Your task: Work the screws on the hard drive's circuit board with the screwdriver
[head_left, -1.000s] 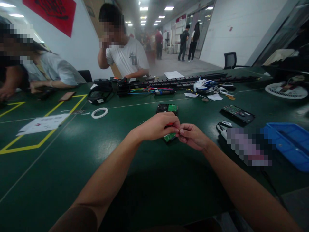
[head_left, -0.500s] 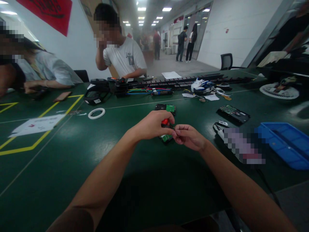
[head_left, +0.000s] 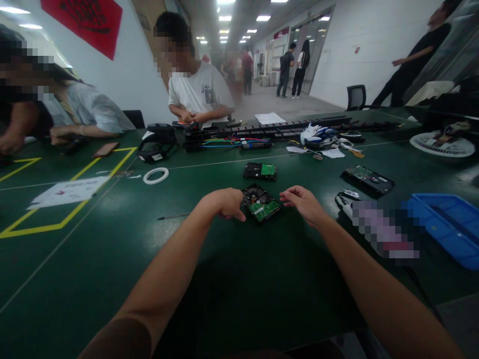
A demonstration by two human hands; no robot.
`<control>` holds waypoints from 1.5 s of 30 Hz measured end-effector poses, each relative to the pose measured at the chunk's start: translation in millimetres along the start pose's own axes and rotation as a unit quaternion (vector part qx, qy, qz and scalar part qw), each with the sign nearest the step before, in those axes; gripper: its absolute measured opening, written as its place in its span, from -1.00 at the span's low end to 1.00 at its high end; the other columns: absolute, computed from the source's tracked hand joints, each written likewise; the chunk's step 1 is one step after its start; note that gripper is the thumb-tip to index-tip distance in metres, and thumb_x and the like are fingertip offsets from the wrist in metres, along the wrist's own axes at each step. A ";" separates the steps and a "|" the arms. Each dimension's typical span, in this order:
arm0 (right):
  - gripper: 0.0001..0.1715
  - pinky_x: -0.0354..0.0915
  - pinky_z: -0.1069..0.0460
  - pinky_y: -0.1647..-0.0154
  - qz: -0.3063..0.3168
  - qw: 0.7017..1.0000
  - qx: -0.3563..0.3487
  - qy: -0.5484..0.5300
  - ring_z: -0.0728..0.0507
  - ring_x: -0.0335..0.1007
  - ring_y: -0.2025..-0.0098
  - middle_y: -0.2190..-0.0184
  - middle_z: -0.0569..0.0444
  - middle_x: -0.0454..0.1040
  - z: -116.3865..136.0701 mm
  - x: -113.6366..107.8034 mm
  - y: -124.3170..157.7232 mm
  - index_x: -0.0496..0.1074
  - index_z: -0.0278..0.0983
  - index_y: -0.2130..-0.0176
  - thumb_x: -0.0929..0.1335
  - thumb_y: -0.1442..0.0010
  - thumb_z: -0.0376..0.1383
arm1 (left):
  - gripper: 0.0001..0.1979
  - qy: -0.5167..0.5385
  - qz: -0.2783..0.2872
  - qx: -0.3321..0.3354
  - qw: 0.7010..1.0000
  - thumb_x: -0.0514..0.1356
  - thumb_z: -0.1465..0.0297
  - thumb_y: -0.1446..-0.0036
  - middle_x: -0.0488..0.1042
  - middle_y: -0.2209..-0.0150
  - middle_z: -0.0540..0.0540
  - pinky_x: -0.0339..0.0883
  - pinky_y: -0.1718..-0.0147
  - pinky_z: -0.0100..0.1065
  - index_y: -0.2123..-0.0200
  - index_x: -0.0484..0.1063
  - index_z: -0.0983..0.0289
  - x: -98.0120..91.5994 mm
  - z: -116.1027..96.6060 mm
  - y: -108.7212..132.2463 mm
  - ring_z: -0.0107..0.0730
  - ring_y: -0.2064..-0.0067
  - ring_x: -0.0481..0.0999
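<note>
A hard drive point(head_left: 266, 210) with a green circuit board lies tilted on the table between my hands. My left hand point(head_left: 227, 203) is closed at its left edge, knuckles up. From behind my left wrist a screwdriver point(head_left: 174, 216) sticks out leftward; its thin dark shaft shows, while its handle is hidden by the hand and forearm. On the drive's right side, my right hand point(head_left: 301, 202) is raised with thumb and fingertips pinched together; whatever is between them is too small to make out. A second hard drive point(head_left: 260, 170) lies just behind the first.
Rightward are another hard drive point(head_left: 367, 180), a blurred pouch-like item point(head_left: 383, 229) and a blue tray point(head_left: 449, 224). A white ring point(head_left: 156, 175) and a paper sheet point(head_left: 67, 192) lie left. Cables point(head_left: 224, 143) and white-blue gloves point(head_left: 316, 133) run along the back. A person point(head_left: 202, 92) sits opposite.
My hands have moved apart, uncovering the near drive. The left went left and down, and the screwdriver shaft now points left. The person opposite has lowered a hand to the table.
</note>
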State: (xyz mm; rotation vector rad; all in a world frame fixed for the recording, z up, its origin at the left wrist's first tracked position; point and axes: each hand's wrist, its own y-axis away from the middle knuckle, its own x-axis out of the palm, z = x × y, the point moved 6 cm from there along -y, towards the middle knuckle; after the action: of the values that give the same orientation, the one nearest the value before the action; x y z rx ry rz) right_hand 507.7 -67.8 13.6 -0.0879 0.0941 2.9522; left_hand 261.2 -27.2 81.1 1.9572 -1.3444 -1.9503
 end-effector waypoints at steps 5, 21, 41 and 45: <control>-0.85 0.49 -0.06 -0.02 0.032 0.999 0.006 -0.009 -0.11 0.58 0.08 0.15 -0.02 0.64 -7.1 10.0 0.4 0.50 -0.24 0.23 0.50 -0.23 -0.26 | -0.59 0.046 0.019 0.027 0.998 0.38 0.05 -0.05 0.62 0.35 0.23 0.46 0.43 -0.21 0.37 0.57 0.33 7.1 -2.0 -5.6 -0.21 0.44 0.55; -0.85 0.59 -0.02 0.37 0.170 0.977 0.124 0.019 -0.15 0.65 0.37 0.37 -0.09 0.67 -6.8 18.5 15.7 0.52 -0.28 0.32 0.54 -0.16 -0.31 | -0.03 0.135 -0.012 0.074 0.988 0.26 -0.31 0.04 0.61 0.10 0.29 0.36 0.51 -0.33 -0.22 0.32 0.28 11.8 15.6 -36.6 -0.20 0.34 0.60; -0.79 0.34 -0.07 -0.05 -0.007 0.983 -0.077 0.167 -0.15 0.48 0.05 0.04 0.01 0.60 -2.4 4.1 -15.7 0.49 -0.19 0.18 0.40 -0.26 -0.12 | 0.05 0.091 -0.007 0.088 0.992 0.42 -0.18 0.17 0.58 -0.07 0.28 0.39 0.36 -0.32 -0.33 0.29 0.19 9.2 11.8 -21.3 -0.13 0.20 0.62; -0.86 0.27 -0.07 0.14 -0.054 0.963 -0.054 0.258 -0.16 0.40 0.26 0.32 0.05 0.56 2.4 -18.9 -10.6 0.51 -0.18 0.29 0.43 -0.23 -0.17 | 0.17 0.095 -0.032 0.127 0.987 0.49 -0.06 0.19 0.45 -0.30 0.27 0.45 0.14 -0.25 -0.45 0.14 0.11 8.7 9.7 -24.3 0.01 -0.07 0.58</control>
State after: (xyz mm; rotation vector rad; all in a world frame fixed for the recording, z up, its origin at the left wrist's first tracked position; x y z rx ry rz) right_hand 528.2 -60.7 16.6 -0.8473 -0.0019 2.7455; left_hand 264.0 -12.5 57.9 2.2565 -1.5592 -1.6339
